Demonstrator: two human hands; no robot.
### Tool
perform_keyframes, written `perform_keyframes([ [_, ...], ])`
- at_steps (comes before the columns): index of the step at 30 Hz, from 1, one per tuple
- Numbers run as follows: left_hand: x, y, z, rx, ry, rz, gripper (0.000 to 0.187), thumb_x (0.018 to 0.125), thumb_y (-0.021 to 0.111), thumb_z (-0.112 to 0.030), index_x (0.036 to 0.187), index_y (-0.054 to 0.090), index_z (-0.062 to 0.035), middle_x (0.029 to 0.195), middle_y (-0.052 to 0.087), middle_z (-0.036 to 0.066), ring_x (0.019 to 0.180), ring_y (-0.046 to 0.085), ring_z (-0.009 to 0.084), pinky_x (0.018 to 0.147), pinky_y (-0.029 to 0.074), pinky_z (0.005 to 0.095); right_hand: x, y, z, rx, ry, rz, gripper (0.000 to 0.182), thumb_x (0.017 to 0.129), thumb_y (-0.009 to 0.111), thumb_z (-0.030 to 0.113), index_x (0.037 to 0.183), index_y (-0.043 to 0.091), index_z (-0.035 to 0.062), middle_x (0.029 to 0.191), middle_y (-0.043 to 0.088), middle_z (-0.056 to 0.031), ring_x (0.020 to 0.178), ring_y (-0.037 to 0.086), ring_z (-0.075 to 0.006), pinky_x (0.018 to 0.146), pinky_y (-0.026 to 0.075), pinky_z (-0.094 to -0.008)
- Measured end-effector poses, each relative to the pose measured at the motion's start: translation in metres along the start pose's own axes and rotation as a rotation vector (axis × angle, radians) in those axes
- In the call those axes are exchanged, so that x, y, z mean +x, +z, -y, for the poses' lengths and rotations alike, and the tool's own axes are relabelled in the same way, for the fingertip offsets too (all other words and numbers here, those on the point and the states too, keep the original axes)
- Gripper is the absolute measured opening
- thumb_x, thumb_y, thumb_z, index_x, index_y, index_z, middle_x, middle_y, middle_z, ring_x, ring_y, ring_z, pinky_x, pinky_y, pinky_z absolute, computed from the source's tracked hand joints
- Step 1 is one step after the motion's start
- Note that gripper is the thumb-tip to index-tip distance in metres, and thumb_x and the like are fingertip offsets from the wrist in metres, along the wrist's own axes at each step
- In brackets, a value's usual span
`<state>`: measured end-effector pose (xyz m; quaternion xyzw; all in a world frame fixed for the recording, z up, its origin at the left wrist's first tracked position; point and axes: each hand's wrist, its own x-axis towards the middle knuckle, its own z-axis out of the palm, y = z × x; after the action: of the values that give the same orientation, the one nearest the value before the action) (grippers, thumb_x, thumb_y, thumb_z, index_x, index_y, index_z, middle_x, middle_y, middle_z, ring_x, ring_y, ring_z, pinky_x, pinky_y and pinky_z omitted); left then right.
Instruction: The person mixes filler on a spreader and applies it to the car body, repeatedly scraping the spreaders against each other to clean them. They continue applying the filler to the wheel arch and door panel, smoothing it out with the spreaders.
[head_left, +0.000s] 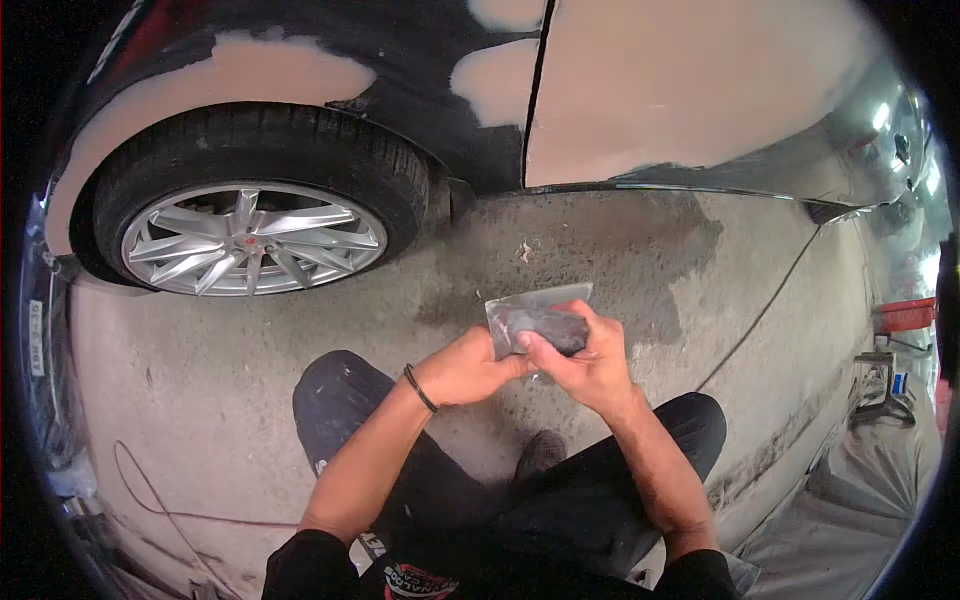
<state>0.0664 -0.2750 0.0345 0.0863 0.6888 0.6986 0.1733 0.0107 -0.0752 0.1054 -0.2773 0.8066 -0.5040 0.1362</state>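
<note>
Both of my hands meet above the floor, between my knees. My left hand (470, 368) is closed at the left side of a dark, dusty block (553, 328). My right hand (590, 360) grips the block's right end, its thumb lying across the front. Behind the block is a flat, greyish sheet (540, 298), its upper edge showing above my fingers; part of it is hidden. Ahead stands a dark car with beige patches on its fender (280, 75) and a large beige area on its door (680, 90).
A wheel (250, 240) with silver spokes is at the left. A dark cable (760, 310) crosses the concrete floor (640, 370) at the right, near a grey cover (850, 500) and a red object (905, 316). A reddish cord (230, 521) lies at lower left.
</note>
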Motion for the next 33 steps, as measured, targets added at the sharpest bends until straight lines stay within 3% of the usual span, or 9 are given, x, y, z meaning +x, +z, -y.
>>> perform_keyframes([
  [6, 0.010, 0.017, -0.036, -0.170, 0.290, -0.394, 0.064, 0.102, 0.075, -0.026, 0.156, 0.049, -0.0035, 0.136, 0.070, 0.015, 0.125, 0.064, 0.0228, 0.105, 0.051, 0.0396, 0.011, 0.022, -0.006, 0.594, 0.294, -0.590, 0.032, 0.097, 0.080, 0.009, 0.121, 0.064, -0.0045, 0.110, 0.076, -0.0077, 0.096, 0.069, -0.0120, 0.083, 0.057, -0.0307],
  [9, 0.001, 0.007, -0.024, 0.130, 0.144, -0.183, 0.082, 0.099, 0.078, -0.020, 0.166, 0.032, -0.0071, 0.145, 0.064, 0.013, 0.132, 0.059, 0.0198, 0.110, 0.049, 0.0392, -0.005, 0.037, -0.022, 0.529, 0.169, -0.483, 0.030, 0.097, 0.080, 0.009, 0.119, 0.064, -0.0030, 0.111, 0.074, -0.0063, 0.096, 0.068, -0.0119, 0.083, 0.057, -0.0304],
  [12, 0.004, 0.005, -0.010, 0.180, 0.257, -0.181, 0.084, 0.098, 0.078, -0.019, 0.167, 0.031, -0.0072, 0.136, 0.070, 0.015, 0.126, 0.065, 0.0242, 0.105, 0.052, 0.0400, -0.010, 0.031, -0.025, 0.404, 0.146, -0.287, 0.032, 0.095, 0.081, 0.010, 0.120, 0.064, -0.0022, 0.109, 0.075, -0.0060, 0.096, 0.068, -0.0112, 0.083, 0.056, -0.0288],
  [16, 0.005, 0.013, -0.010, -0.048, 0.108, -0.167, 0.053, 0.101, 0.077, -0.019, 0.147, 0.056, -0.0018, 0.142, 0.066, 0.011, 0.128, 0.061, 0.0217, 0.110, 0.048, 0.0378, -0.006, 0.011, -0.015, 0.299, 0.157, -0.236, 0.032, 0.094, 0.082, 0.011, 0.118, 0.065, -0.0018, 0.107, 0.075, -0.0062, 0.096, 0.069, -0.0109, 0.083, 0.057, -0.0291],
  [20, 0.014, 0.027, -0.016, 0.059, -0.088, -0.318, 0.042, 0.103, 0.075, -0.024, 0.137, 0.065, -0.0018, 0.130, 0.073, 0.008, 0.116, 0.066, 0.0209, 0.103, 0.052, 0.0372, 0.007, 0.023, -0.017, 0.614, 0.326, -0.565, 0.031, 0.096, 0.081, 0.015, 0.117, 0.067, -0.0038, 0.109, 0.077, -0.0079, 0.098, 0.072, -0.0131, 0.087, 0.058, -0.0308],
  [24, 0.010, 0.016, -0.004, 0.038, -0.046, -0.135, 0.038, 0.105, 0.071, -0.028, 0.133, 0.067, -0.0021, 0.115, 0.075, 0.006, 0.107, 0.067, 0.0169, 0.094, 0.055, 0.0378, 0.003, 0.002, -0.015, 0.255, 0.187, -0.213, 0.031, 0.096, 0.080, 0.016, 0.115, 0.067, -0.0031, 0.106, 0.076, -0.0056, 0.095, 0.068, -0.0093, 0.083, 0.056, -0.0280],
  [27, 0.010, 0.009, -0.002, 0.002, -0.152, -0.046, 0.035, 0.106, 0.070, -0.028, 0.130, 0.066, -0.0028, 0.110, 0.070, 0.001, 0.103, 0.062, 0.0126, 0.092, 0.053, 0.0335, 0.004, 0.002, -0.018, 0.061, 0.254, -0.176, 0.033, 0.094, 0.082, 0.018, 0.115, 0.067, -0.0033, 0.099, 0.078, -0.0056, 0.089, 0.069, -0.0084, 0.079, 0.057, -0.0291],
  [30, 0.012, 0.014, -0.014, 0.129, -0.200, -0.112, 0.036, 0.107, 0.070, -0.030, 0.128, 0.066, -0.0021, 0.113, 0.069, 0.001, 0.106, 0.060, 0.0110, 0.093, 0.052, 0.0322, 0.013, 0.013, -0.032, 0.396, 0.134, -0.441, 0.041, 0.093, 0.083, 0.023, 0.118, 0.066, -0.0049, 0.089, 0.078, -0.0093, 0.080, 0.072, -0.0108, 0.071, 0.058, -0.0319],
  [33, 0.006, 0.002, -0.019, 0.246, -0.259, 0.042, 0.037, 0.107, 0.069, -0.030, 0.129, 0.066, -0.0003, 0.118, 0.069, 0.004, 0.111, 0.061, 0.0128, 0.097, 0.052, 0.0335, 0.000, -0.004, -0.018, 0.087, 0.048, -0.124, 0.049, 0.092, 0.083, 0.027, 0.122, 0.065, -0.0074, 0.086, 0.077, -0.0150, 0.075, 0.074, -0.0155, 0.068, 0.058, -0.0345],
])
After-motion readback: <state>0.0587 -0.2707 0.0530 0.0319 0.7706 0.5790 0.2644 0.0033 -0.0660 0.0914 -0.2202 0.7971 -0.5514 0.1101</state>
